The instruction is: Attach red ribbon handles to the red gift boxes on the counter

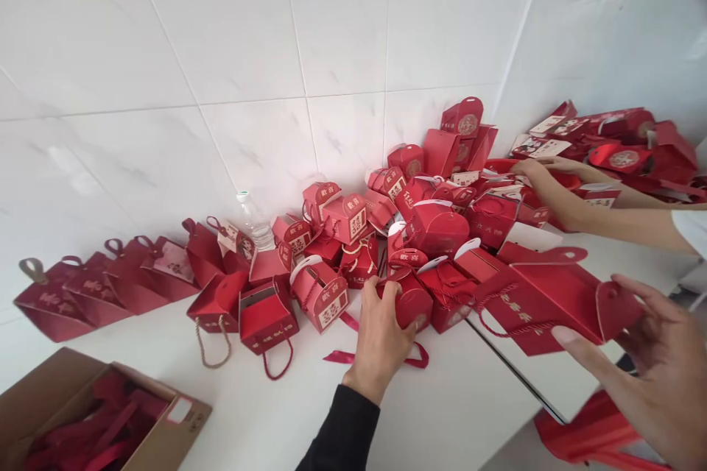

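- My left hand (382, 335), fingers curled, grips the small red box (415, 299) at its one o'clock.
- My right hand (663, 368) pinches the long red box (544, 293) at its ten o'clock, length roughly nine-to-three.

I am facing a wall (248, 29) of large, glossy white tiles (347, 7); faint grey veins (332, 61) are marbling them and thin joints (248, 101) are dividing them. Soft light (71, 165) is glinting off the surface at my left. Below, a smooth white tabletop (442, 405) is stretching along the wall.
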`<state>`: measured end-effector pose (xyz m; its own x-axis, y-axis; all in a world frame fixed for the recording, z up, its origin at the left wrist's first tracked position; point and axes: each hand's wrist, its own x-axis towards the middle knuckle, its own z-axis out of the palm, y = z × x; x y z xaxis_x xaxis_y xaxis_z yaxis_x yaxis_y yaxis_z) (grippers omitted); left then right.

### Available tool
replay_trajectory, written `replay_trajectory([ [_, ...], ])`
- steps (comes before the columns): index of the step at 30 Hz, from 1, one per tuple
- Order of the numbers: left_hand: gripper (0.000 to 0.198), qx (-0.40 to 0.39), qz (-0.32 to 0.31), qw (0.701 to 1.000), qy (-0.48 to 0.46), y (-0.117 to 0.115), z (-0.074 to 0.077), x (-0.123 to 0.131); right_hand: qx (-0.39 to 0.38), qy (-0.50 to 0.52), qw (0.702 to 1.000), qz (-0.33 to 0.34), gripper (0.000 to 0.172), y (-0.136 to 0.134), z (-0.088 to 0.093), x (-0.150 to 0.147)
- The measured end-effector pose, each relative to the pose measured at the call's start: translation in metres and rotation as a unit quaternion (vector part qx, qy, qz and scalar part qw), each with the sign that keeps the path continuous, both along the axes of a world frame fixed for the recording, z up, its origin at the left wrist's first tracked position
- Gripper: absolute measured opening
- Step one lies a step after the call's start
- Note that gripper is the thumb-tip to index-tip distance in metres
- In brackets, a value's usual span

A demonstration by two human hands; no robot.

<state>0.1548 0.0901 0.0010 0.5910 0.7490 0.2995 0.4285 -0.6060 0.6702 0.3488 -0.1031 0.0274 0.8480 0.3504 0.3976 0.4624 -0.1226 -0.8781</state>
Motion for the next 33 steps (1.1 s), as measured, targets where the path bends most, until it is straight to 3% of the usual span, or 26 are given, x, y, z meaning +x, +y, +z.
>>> replay_trajectory([
  [3, 0.048, 0.014, 0.021, 0.999, -0.037, -0.009, 0.028, -0.026, 0.066, -0.021, 0.995, 0.065, 0.085, 0.033, 0.028, -0.022],
  [6, 0.053, 0.063, 0.090, 0.986, -0.127, -0.002, 0.071, -0.062, 0.064, -0.049, 0.991, 0.110, 0.082, 0.075, 0.047, -0.041],
  [10, 0.063, 0.115, 0.257, 0.947, -0.155, 0.043, 0.128, -0.097, 0.036, -0.061, 0.977, 0.201, 0.083, 0.138, 0.059, -0.067],
  [13, 0.069, 0.102, 0.344, 0.926, -0.119, 0.087, 0.146, -0.108, 0.034, -0.081, 0.965, 0.248, 0.079, 0.185, 0.061, -0.088],
  [15, 0.072, 0.092, 0.387, 0.913, -0.092, 0.113, 0.142, -0.113, 0.033, -0.097, 0.956, 0.273, 0.079, 0.216, 0.058, -0.101],
  [18, 0.071, 0.089, 0.420, 0.901, -0.060, 0.141, 0.121, -0.117, 0.008, -0.125, 0.943, 0.309, 0.080, 0.258, 0.045, -0.117],
  [21, 0.073, 0.076, 0.409, 0.909, -0.028, 0.155, 0.099, -0.117, -0.046, -0.153, 0.932, 0.327, 0.073, 0.287, 0.028, -0.127],
  [23, 0.073, 0.070, 0.391, 0.918, -0.014, 0.157, 0.093, -0.117, -0.073, -0.173, 0.929, 0.318, 0.071, 0.292, 0.021, -0.129],
  [27, 0.077, 0.087, 0.383, 0.919, -0.017, 0.154, 0.096, -0.121, -0.088, -0.215, 0.928, 0.292, 0.074, 0.259, 0.020, -0.120],
  [30, 0.073, 0.076, 0.359, 0.930, -0.002, 0.154, 0.093, -0.128, -0.075, -0.216, 0.941, 0.249, 0.054, 0.204, 0.016, -0.102],
  [33, 0.069, 0.066, 0.324, 0.944, 0.019, 0.153, 0.085, -0.133, -0.075, -0.176, 0.967, 0.168, 0.043, 0.143, -0.004, -0.071],
])
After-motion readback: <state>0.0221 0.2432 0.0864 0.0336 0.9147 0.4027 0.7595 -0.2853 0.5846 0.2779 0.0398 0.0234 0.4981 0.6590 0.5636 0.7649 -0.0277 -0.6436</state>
